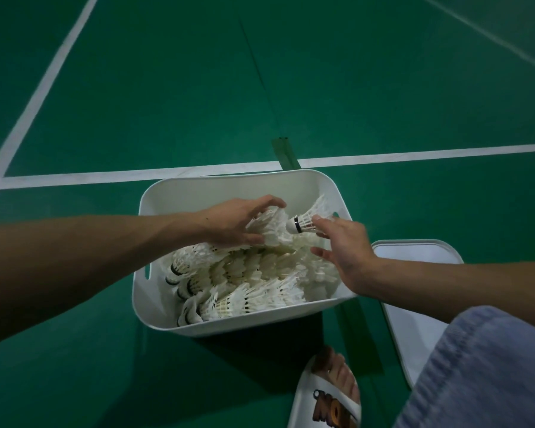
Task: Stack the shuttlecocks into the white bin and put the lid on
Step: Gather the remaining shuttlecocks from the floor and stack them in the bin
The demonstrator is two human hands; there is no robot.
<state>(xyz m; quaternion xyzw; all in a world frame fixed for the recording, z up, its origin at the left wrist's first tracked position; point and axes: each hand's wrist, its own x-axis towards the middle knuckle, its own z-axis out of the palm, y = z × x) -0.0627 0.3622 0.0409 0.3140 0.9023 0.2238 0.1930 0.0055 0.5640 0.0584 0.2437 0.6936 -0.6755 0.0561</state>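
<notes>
Risk sits in the feathers; pushed in crooked, the single white feather shuttlecock with black-banded cork (303, 224) could crush the skirt of the nested white shuttlecock row (271, 228), or slip free; left hand (232, 223) curls its fingers round that row; right hand (345, 247) holds the single one by its fingertips, thumb apart; both hover over the white plastic bin (229, 178), part-filled with frayed nested rows; its flat white lid (414, 251) lies beside it on the green floor (167, 103).

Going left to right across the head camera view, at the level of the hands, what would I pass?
left hand → stack of shuttlecocks it grips → black-banded shuttlecock → right hand → lid
</notes>
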